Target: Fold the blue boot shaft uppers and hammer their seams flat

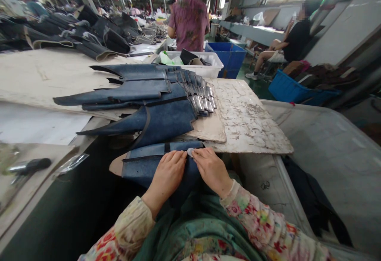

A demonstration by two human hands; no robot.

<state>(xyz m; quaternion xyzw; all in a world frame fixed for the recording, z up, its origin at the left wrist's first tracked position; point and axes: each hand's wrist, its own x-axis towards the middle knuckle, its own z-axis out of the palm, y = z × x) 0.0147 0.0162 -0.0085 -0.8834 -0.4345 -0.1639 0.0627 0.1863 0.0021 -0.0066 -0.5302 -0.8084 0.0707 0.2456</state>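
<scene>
The blue piece (pixel 138 170) lies at the lower centre of the frame, in front of the near edge of the surface (pixel 250 124), tan tip (pixel 116 165) pointing left. Both hands grip it along its upper edge: the left hand (pixel 169 171) has its fingers bent over the middle, and the right hand (pixel 213 170) pinches near the right end. Their fingertips nearly meet at a small pale bit (pixel 189 152).

To work this edge well, I would let the left hand anchor the layers while the right thumb and forefinger press close beside it, in short, even moves. Keeping the dark band flat and the tan tip free of creases should help; pulling hard could skew the edge. The stack (pixel 169 120) at the centre of the frame sits just beyond, so elbows and cuffs are best kept low and clear of it.

Both thumbs are largely hidden, so how they bear on the underside cannot be told. Whether the pale bit is a loose scrap, part of the piece or something worn on a finger is unclear. The piece's lower part is lost in shadow beneath the wrists, and the forearms run out of the frame at the bottom.
</scene>
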